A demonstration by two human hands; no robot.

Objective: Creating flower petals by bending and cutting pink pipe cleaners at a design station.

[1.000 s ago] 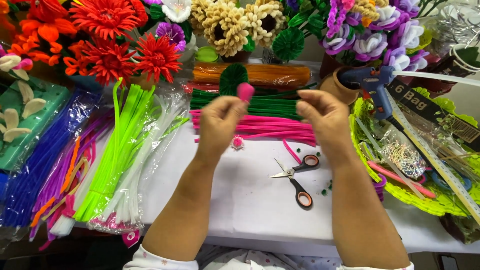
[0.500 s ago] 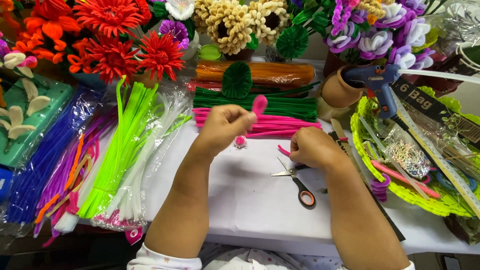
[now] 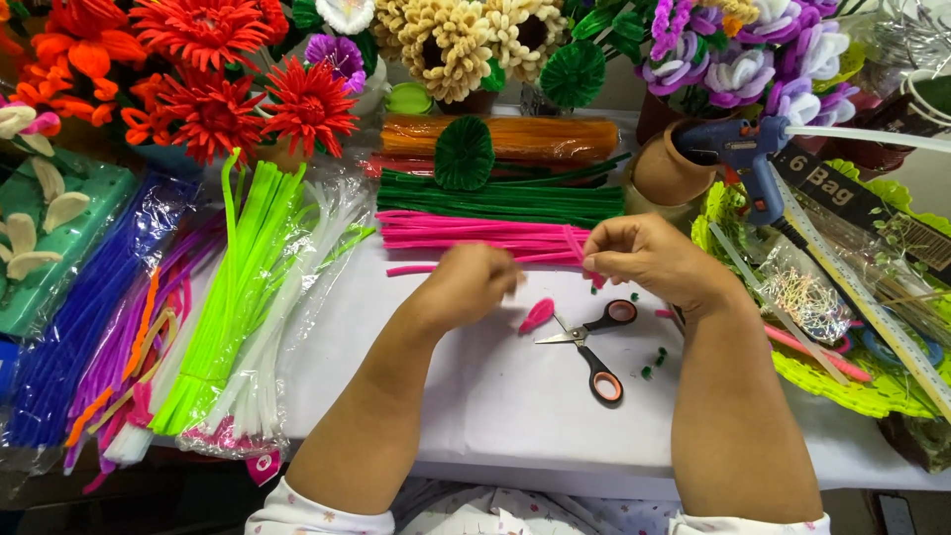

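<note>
On the white table (image 3: 475, 396), in front of a row of pipe-cleaner flowers, we see both bare hands at work over a bundle of pink pipe cleaners (image 3: 475, 235). The right hand (image 3: 649, 260) rests at the right end of that bundle, its fingers pinched narrow on one pink stem near its tip. The left hand (image 3: 471, 282) hovers just left of it, blurred, its fingers curled inward; we cannot tell whether they grip anything. A small pink petal piece (image 3: 536, 315) lies on the table just right of the left hand, apart from the fingers as far as we can tell. A pair of scissors (image 3: 589, 347) with black and orange handles lies open just beside the petal, below the right hand.

Behind the pink bundle lie green pipe cleaners (image 3: 500, 198), an orange bundle (image 3: 515, 139) and a green coiled disc (image 3: 464, 154). To the left we see bags of neon green stems (image 3: 233, 287) and purple ones (image 3: 99, 307). To the right, a blue glue gun (image 3: 743, 149) stands beside a clay pot (image 3: 666, 173).
</note>
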